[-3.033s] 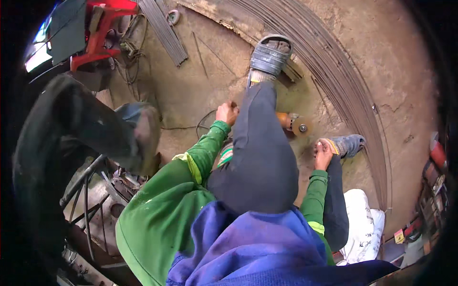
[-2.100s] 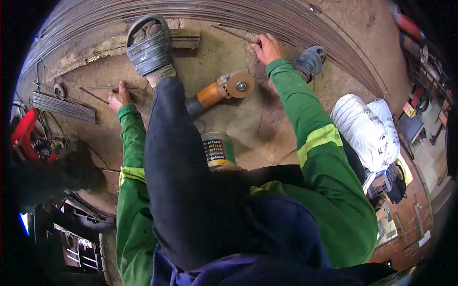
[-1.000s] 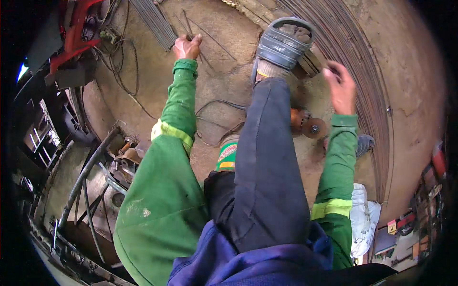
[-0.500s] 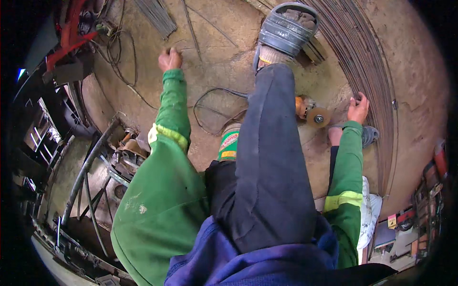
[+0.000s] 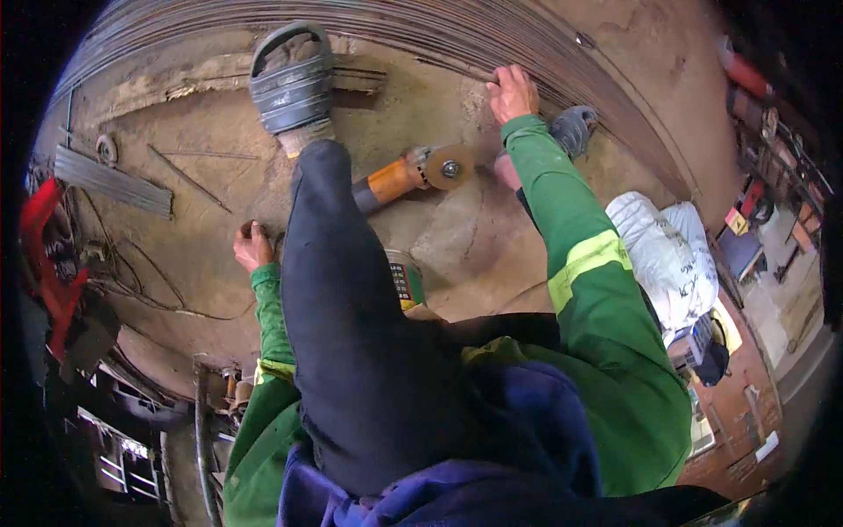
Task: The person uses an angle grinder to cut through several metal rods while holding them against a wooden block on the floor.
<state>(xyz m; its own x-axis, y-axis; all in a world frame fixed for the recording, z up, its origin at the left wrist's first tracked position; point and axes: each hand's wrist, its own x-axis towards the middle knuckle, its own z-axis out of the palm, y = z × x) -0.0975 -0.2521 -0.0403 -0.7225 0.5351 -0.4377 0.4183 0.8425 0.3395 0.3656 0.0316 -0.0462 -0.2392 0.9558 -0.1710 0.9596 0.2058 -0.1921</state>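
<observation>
My left hand (image 5: 254,247) is low over the floor, just left of my dark trouser leg (image 5: 338,263). Its thumb and fingers are pinched together; whatever lies between them is too small to make out. My right hand (image 5: 513,93) reaches forward to the near edge of a long bundle of thin metal rods (image 5: 439,26). Its fingers are bent but apart, with the tips at the rods. Between my hands an orange angle grinder (image 5: 391,182) with a brown cutting disc (image 5: 450,167) lies on the floor, partly behind my leg.
My sandalled foot (image 5: 294,83) is beside a wooden piece (image 5: 184,79). The other sandal (image 5: 573,130) is near the rods. A green bucket (image 5: 407,279) stands beneath me. At left lie short rods (image 5: 114,182) and cable (image 5: 154,303); white sacks (image 5: 663,259) are at right.
My view has turned, so the rods now run across the top. The grinder shows more fully right of my leg. My left hand appears nearer my leg; my right hand is still by the rods.
</observation>
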